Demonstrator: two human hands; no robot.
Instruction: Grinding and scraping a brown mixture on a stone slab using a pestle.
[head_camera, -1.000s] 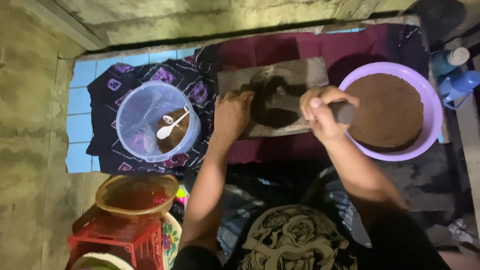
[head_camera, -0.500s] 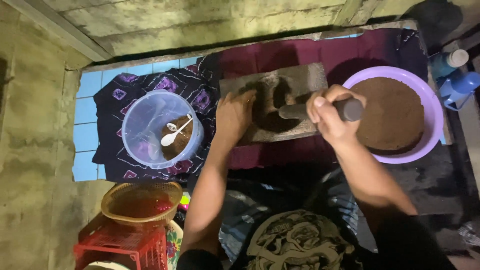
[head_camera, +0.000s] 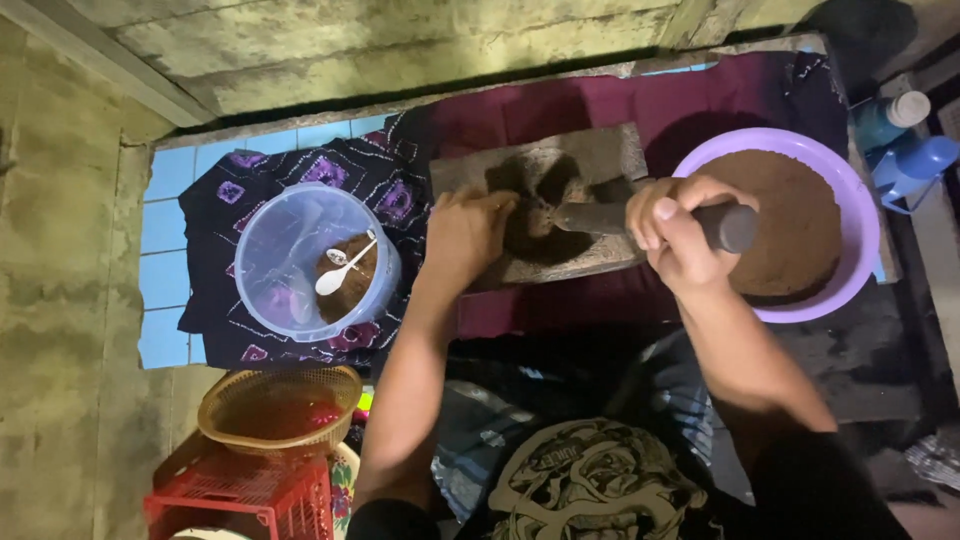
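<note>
While the right hand grips a dark cylindrical stone roller, the open left hand gathers brown paste on the flat grey grinding slab, probably mid-grind.

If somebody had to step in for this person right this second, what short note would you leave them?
Right hand: closed around a dark stone roller, lying across the flat grinding stone.
Left hand: open, fingers resting on the dark paste on the stone.
Around: a purple basin of brown ground stuff at the right; a clear tub with a white spoon and a little brown paste at the left, all on dark cloth.
Done: the basin looks well filled.
Left: the paste on the stone still looks patchy; whether more raw material waits nearby, I cannot tell.
</note>
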